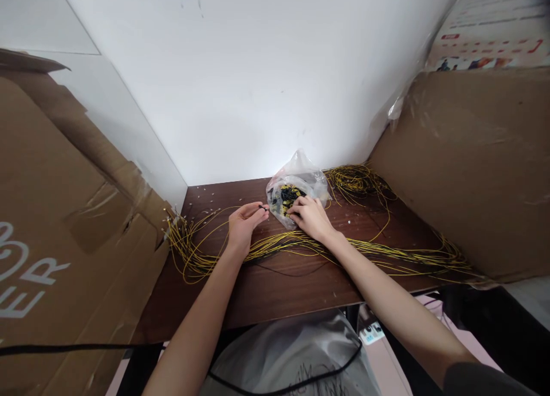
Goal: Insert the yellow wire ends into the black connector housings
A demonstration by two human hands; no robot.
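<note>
My left hand (246, 227) is closed in a pinch on a small black part (262, 207), just left of a clear plastic bag (296, 167). A thin yellow wire runs up to the back of this hand. Inside the bag lies a heap of small black and yellow plastic pieces (289, 198). My right hand (313, 217) rests at the bag's mouth with its fingers bent and drawn together among the pieces; what sits between the fingertips is too small to tell. Below both hands a long bundle of yellow and black wires (279, 241) stretches across the brown table (275, 295).
A coil of yellow and black wire (354, 180) lies at the back right. Cardboard boxes stand at the left (77, 212) and right (468, 167), with a white wall (266, 81) behind. Small pale bits are scattered at the back left. A grey plastic bag (292, 350) hangs below the front edge.
</note>
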